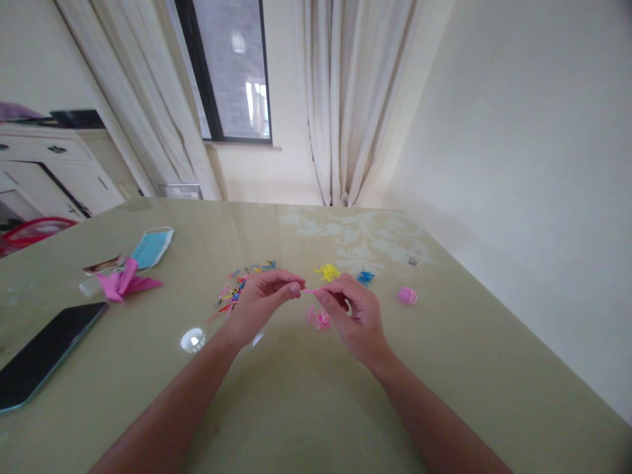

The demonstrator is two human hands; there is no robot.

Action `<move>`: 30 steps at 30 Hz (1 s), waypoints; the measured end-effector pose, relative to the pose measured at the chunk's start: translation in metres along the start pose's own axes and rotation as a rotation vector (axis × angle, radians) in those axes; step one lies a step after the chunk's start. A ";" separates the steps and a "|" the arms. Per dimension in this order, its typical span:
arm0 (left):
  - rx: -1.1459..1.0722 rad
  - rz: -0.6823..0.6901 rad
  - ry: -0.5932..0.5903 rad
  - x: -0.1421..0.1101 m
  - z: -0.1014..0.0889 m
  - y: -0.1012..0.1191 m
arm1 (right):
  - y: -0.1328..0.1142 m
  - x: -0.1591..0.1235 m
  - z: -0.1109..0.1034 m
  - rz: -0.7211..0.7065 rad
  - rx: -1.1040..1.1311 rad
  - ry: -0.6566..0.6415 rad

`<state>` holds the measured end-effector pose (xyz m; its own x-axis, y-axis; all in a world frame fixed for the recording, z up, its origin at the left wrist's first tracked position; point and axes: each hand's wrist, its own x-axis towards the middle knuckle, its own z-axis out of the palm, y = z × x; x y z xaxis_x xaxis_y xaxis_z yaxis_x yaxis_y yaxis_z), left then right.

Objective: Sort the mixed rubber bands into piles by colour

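Observation:
My left hand (259, 299) and my right hand (353, 316) meet above the table, each pinching one end of a small pink rubber band (309, 291) stretched between the fingertips. Just below them lies a little heap of pink bands (320, 320). A mixed-colour pile of bands (237, 286) lies left of my left hand. Beyond the hands lie a yellow heap (326, 271), a blue heap (365, 277) and a pink bundle (407, 295) to the right.
The glossy green table (306, 408) also carries a dark phone (42, 352) at the left, a pink paper scrap (123, 283), a blue face mask (153, 247) and a small clear cup (415, 255). A wall runs along the right; curtains and a window stand behind.

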<state>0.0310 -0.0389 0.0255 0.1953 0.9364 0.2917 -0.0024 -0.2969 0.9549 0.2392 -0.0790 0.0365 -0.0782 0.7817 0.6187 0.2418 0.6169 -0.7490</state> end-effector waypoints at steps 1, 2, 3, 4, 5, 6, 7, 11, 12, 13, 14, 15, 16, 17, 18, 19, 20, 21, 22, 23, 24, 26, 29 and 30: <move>0.119 0.005 0.021 0.002 -0.003 -0.005 | 0.000 0.000 -0.001 0.021 0.027 0.006; 0.271 0.015 0.041 0.003 -0.007 -0.011 | 0.000 0.000 -0.002 0.038 0.053 0.012; 0.459 0.033 0.057 0.004 -0.011 -0.017 | 0.000 0.000 -0.003 0.051 0.074 0.018; 0.656 0.053 0.074 0.005 -0.014 -0.023 | 0.000 0.001 -0.004 0.061 0.092 0.023; 0.833 0.062 0.073 0.006 -0.018 -0.029 | 0.000 0.001 -0.004 0.066 0.104 0.028; 0.977 0.057 0.065 0.006 -0.020 -0.034 | 0.000 0.002 -0.005 0.068 0.110 0.032; 1.089 0.043 0.049 0.006 -0.023 -0.039 | 0.000 0.002 -0.006 0.070 0.113 0.034; 1.286 -0.021 -0.015 0.006 -0.026 -0.048 | 0.001 0.004 -0.008 0.067 0.124 0.039; 1.298 -0.022 -0.017 0.006 -0.026 -0.048 | 0.002 0.004 -0.008 0.066 0.127 0.042; 1.301 -0.017 -0.016 0.007 -0.027 -0.049 | 0.003 0.004 -0.009 0.066 0.130 0.045; 1.298 -0.010 -0.011 0.007 -0.027 -0.049 | 0.003 0.005 -0.010 0.065 0.131 0.048; 1.293 -0.003 -0.006 0.008 -0.027 -0.048 | 0.004 0.005 -0.011 0.062 0.130 0.051; 1.287 0.003 0.001 0.008 -0.027 -0.048 | 0.006 0.006 -0.012 0.059 0.127 0.050; 1.282 0.009 0.012 0.009 -0.027 -0.048 | 0.007 0.008 -0.014 0.057 0.119 0.037; 1.280 0.013 0.029 0.009 -0.028 -0.048 | 0.009 0.009 -0.016 0.057 0.103 0.006; 1.275 0.020 0.051 0.009 -0.028 -0.048 | 0.012 0.011 -0.018 0.059 0.075 -0.045; 1.267 0.028 0.076 0.010 -0.028 -0.047 | 0.014 0.013 -0.019 0.061 0.034 -0.111; 1.254 0.040 0.102 0.010 -0.028 -0.047 | 0.017 0.015 -0.021 0.061 -0.021 -0.184; 1.237 0.053 0.127 0.011 -0.029 -0.047 | 0.020 0.016 -0.022 0.058 -0.085 -0.254; 1.217 0.064 0.148 0.012 -0.029 -0.046 | 0.024 0.017 -0.023 0.053 -0.152 -0.312; 1.195 0.069 0.167 0.013 -0.030 -0.046 | 0.028 0.017 -0.023 0.049 -0.215 -0.360; 1.143 0.067 0.198 0.014 -0.031 -0.044 | 0.035 0.016 -0.023 0.048 -0.321 -0.429; 1.007 0.071 0.242 0.015 -0.031 -0.041 | 0.043 0.014 -0.023 0.054 -0.439 -0.485; 0.936 0.073 0.248 0.016 -0.030 -0.040 | 0.045 0.014 -0.023 0.054 -0.467 -0.495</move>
<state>0.0043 -0.0064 -0.0066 0.0134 0.8907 0.4543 0.7958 -0.2846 0.5345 0.2713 -0.0428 0.0169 -0.4607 0.8286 0.3180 0.6412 0.5585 -0.5262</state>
